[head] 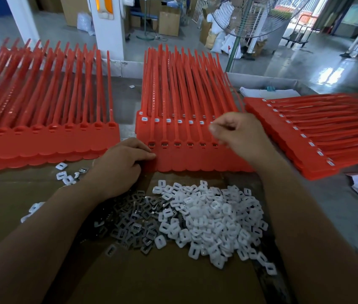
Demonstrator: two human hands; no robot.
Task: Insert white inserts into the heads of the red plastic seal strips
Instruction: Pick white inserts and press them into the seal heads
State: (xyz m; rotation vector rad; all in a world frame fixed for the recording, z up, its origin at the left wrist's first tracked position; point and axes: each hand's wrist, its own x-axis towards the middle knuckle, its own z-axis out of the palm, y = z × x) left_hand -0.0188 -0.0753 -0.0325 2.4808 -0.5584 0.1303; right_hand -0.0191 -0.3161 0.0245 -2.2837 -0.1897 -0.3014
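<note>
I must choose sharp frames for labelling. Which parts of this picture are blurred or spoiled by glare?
Head view: the right hand is motion-blurred at its fingers; the right stack of red seal strips smears toward the frame edge; daylight glares on the floor; the left hand and the pile of white inserts are sharp.

There is one camera, worn on the person's head, and it looks forward and down over the bench from close in, so both forearms run in from the bottom corners and the left hand and right hand sit near the middle of the frame. Its wide lens bows the edges, taking in the strips across the bench's far side and the inserts just below the hands. Above the strips the view carries across the workshop floor to a fan well beyond the bench.
</note>
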